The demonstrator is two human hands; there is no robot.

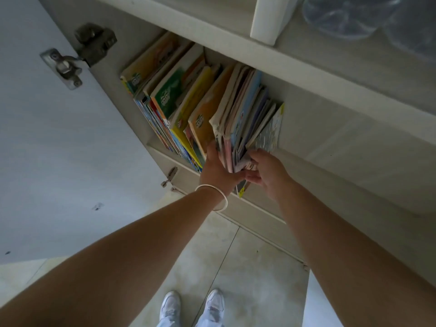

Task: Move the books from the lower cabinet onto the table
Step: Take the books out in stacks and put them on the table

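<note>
At the open lower cabinet [330, 147], a person reaches both bare arms down to a leaning row of books [188, 97] standing on its shelf. The left hand [218, 171], a pale bangle [215, 197] at its wrist, lies flat against the left face of a thin bundle of books [240, 128] at the row's right end; the right hand [266, 172] curls round the bundle's near edge from the right. The bundle sits pinched between both grips, its bottom hidden. White shoes [193, 305] stand on the tiled floor [254, 267].
</note>
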